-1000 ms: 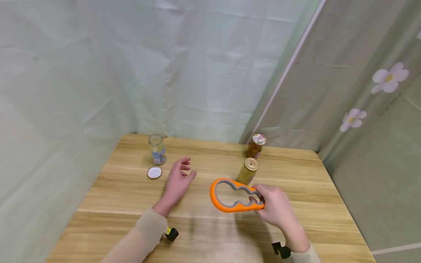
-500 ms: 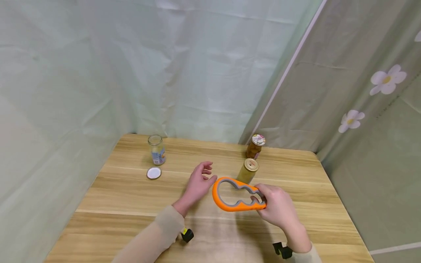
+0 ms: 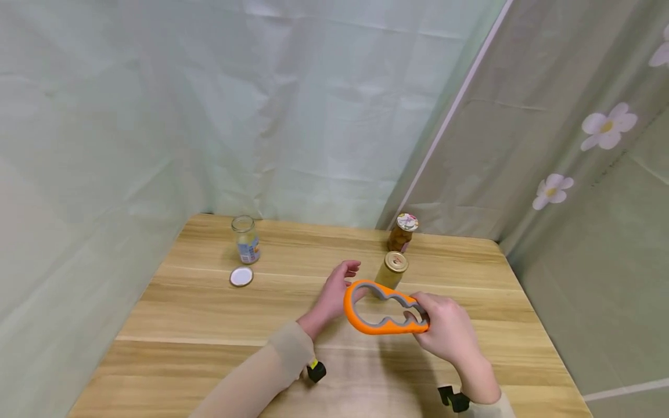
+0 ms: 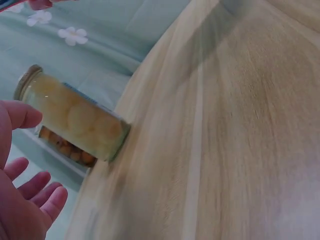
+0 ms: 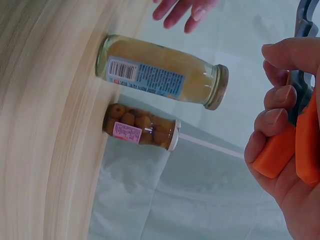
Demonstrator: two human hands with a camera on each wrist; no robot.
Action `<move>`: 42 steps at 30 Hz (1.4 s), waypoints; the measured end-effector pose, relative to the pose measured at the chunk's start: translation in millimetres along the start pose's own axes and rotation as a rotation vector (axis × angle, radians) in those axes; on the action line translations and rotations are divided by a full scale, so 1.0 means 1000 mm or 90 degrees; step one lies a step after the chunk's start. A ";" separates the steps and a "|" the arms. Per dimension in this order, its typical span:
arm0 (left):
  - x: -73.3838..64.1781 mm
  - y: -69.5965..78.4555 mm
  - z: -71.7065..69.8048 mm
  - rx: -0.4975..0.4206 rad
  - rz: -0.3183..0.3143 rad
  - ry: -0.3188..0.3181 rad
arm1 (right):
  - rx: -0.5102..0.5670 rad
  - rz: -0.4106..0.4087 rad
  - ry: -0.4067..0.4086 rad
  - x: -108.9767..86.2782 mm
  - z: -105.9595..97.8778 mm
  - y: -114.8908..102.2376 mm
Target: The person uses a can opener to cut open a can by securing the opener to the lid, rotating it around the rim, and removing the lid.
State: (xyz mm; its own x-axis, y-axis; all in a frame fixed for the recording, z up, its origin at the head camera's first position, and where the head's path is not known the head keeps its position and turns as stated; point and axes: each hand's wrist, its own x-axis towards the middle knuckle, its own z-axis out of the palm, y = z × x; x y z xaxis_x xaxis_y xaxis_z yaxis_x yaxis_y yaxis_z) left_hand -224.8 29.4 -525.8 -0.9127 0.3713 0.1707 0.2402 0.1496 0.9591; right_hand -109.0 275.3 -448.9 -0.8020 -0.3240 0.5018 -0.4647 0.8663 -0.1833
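My right hand (image 3: 446, 325) grips the handle end of an orange and grey jar opener (image 3: 360, 325), held up above the table. Its looped end points left and overlaps my left hand's thumb in the head view. A tall glass jar with a gold lid (image 3: 392, 270) stands upright just behind the opener; pale fruit pieces fill it, and a blue barcode label shows in the right wrist view. My left hand (image 3: 334, 290) is to the left of this jar, fingers spread and relaxed, holding nothing. In the left wrist view the fingers (image 4: 30, 117) overlap the jar's side.
Behind the tall jar stands a smaller jar of brown fruit (image 3: 400, 237) with a patterned lid. At the back left are an uncapped glass jar (image 3: 247, 244) and a loose lid (image 3: 241, 276), white side up. Curtains (image 3: 313, 116) hang close behind the wooden table (image 3: 209, 313).
My left hand has moved right across the table, from near the loose lid to beside the tall jar. The right hand with the jar opener has shifted slightly right in view.
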 end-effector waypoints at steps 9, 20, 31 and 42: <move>0.010 -0.008 0.018 -0.015 0.008 -0.056 | 0.003 0.003 0.007 -0.004 -0.003 0.003; 0.029 -0.014 0.038 -0.010 -0.048 -0.069 | -0.008 0.015 0.007 -0.009 -0.006 0.006; 0.038 -0.015 0.051 -0.009 -0.017 -0.076 | -0.015 0.025 0.002 -0.015 -0.006 0.010; 0.044 -0.006 0.063 0.063 -0.016 -0.050 | -0.022 0.030 -0.001 -0.016 -0.007 0.010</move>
State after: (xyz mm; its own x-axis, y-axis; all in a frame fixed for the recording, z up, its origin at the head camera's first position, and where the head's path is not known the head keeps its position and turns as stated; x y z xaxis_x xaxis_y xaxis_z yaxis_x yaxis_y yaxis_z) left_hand -245.3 102.6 -538.6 -0.8912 0.4362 0.1242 0.2517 0.2479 0.9355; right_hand -98.1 292.4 -453.0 -0.8230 -0.2838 0.4920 -0.4137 0.8931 -0.1768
